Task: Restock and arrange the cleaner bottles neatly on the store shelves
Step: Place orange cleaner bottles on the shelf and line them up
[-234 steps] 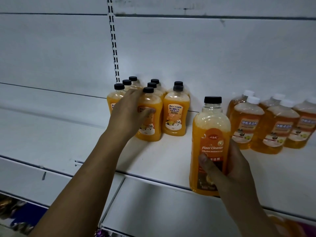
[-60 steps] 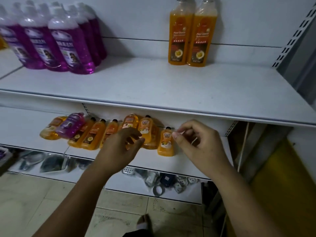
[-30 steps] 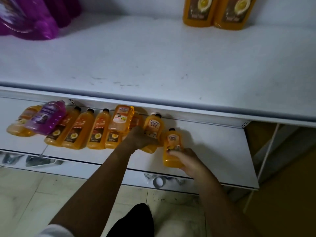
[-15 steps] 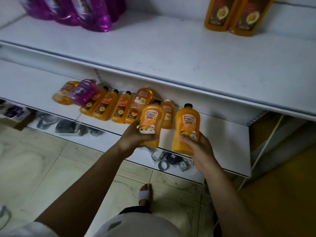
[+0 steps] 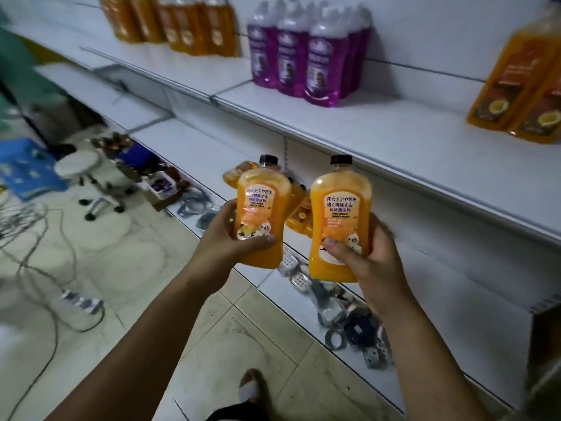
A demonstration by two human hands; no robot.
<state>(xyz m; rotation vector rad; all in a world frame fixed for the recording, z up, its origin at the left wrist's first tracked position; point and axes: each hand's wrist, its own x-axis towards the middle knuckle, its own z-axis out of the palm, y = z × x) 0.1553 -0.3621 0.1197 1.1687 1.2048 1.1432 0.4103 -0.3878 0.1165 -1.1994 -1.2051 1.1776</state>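
Up on the big shelf [image 5: 394, 135] already: purple bottles [image 5: 318, 56], tall orange bottles [image 5: 188, 25]. Left to tidy: lying bottles [image 5: 299, 217] lower down. Held, not put away yet: small orange bottle [image 5: 261, 208] gripped in left hand [image 5: 224, 243], twin bottle [image 5: 340, 220] gripped in right hand [image 5: 372, 264].

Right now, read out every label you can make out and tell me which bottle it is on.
"床のドアや窓を", "強く掃除する", "地板清洁剂", "THE FLOOR IS": label of the right-hand bottle; the line below is blurred.
The same first three lines: label of the left-hand bottle; its small print is blurred.
Purple bottles and tall orange bottles: labels too blurred to read.
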